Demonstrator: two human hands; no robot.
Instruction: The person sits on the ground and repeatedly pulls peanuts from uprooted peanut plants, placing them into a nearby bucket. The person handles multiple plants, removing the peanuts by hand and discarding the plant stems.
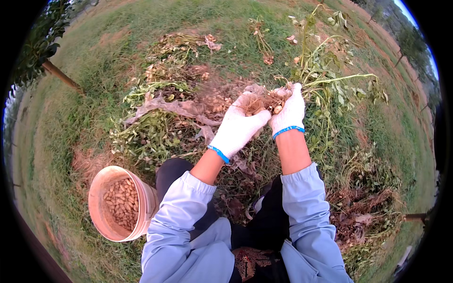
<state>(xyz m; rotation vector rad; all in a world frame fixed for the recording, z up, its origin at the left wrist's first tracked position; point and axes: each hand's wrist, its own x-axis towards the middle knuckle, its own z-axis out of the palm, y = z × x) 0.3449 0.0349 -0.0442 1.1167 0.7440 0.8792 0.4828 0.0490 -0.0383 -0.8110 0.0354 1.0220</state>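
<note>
In front of me I hold an uprooted peanut plant (329,67) by its root end. My right hand (290,104), in a white knit glove with a blue cuff, grips the base of the stems; the leafy tops spread out to the right. My left hand (244,122), gloved alike, cups the tangled roots (253,102) and touches the pods. A few pale peanut pods (277,109) show between the two hands. At my left knee stands a whitish plastic bucket (92,201), partly filled with peanuts (122,201).
Piled peanut plants (152,131) and torn plastic film (177,106) lie ahead to the left. Another plant heap (361,212) is at my right. Single plants (262,40) lie on the grass farther off. A tree trunk (63,76) rises at the far left.
</note>
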